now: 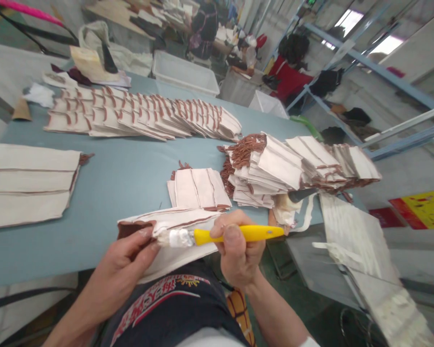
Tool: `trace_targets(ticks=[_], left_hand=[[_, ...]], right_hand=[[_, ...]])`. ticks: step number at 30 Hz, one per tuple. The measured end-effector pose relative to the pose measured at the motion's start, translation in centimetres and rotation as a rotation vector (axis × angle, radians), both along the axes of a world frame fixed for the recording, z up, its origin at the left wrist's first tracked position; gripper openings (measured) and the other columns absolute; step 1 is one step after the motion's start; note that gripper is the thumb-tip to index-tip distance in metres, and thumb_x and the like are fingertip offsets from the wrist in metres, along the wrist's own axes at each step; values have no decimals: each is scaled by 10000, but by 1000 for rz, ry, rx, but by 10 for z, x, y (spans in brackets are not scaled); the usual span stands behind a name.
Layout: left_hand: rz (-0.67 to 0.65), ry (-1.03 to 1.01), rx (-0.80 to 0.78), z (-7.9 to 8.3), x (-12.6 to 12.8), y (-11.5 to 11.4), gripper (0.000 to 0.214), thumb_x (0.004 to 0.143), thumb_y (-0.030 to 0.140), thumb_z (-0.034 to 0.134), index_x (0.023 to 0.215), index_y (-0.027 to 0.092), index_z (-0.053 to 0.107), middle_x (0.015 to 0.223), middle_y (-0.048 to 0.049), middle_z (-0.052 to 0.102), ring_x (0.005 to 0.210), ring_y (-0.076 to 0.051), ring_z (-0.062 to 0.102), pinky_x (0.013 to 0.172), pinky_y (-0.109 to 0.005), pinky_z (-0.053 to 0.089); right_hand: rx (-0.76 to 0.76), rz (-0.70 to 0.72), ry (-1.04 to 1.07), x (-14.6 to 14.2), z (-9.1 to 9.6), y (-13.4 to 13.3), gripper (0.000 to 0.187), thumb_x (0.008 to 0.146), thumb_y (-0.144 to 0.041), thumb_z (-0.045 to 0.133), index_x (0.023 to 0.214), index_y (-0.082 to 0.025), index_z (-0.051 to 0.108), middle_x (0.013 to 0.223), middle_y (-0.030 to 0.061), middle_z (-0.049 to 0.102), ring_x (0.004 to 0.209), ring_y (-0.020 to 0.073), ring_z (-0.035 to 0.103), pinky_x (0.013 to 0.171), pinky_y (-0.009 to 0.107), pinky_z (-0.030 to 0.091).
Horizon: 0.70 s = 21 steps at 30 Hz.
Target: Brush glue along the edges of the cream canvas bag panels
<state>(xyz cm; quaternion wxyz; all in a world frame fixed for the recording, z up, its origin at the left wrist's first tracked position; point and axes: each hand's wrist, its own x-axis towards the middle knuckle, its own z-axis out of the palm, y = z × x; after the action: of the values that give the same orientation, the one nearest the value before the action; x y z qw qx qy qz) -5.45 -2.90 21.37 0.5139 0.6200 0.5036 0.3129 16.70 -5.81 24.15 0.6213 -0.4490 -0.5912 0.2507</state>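
Note:
In my right hand (238, 246) is a yellow-handled brush (253, 233), its white-coated bristles pointing left. The bristle tip touches or nearly touches the edge of a cream fabric piece (181, 262) with brown trim. My left hand (126, 265) pinches that piece at its left end, beside a brown opening. The piece lies over the table's front edge, close to my apron. Just behind it sits a small stack of cream panels (198, 188) with brown edges.
A long row of overlapping cream pieces (141, 113) runs along the back of the blue table (126, 178). Piled panels (267, 168) stand at right, a larger panel (29, 183) at left. Beyond are a white bin (186, 72) and blue shelving (347, 43).

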Motion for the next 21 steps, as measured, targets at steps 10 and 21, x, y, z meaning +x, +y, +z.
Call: trace_targets(ticks=[10,21], left_hand=[[-36,-263,-394,-5,-2,0,486,831,626,884,1113,232,854,774,-19,736,744,-225,698,601,-232,574],[26,-452,-603,-4,3,-6,457,718,474,1009,1098,269,862,897,-10,807,650,-174,671,606,-234,579]], right_hand=[[237,-41,-177,-4,-7,29,378,1162,-429,539,886,-252,727,709,13,750,550,148,689,528,266,555],[211,11,-181,5,-3,30,355,1149,-414,574,895,-245,755,741,17,760,542,138,669,522,263,548]])
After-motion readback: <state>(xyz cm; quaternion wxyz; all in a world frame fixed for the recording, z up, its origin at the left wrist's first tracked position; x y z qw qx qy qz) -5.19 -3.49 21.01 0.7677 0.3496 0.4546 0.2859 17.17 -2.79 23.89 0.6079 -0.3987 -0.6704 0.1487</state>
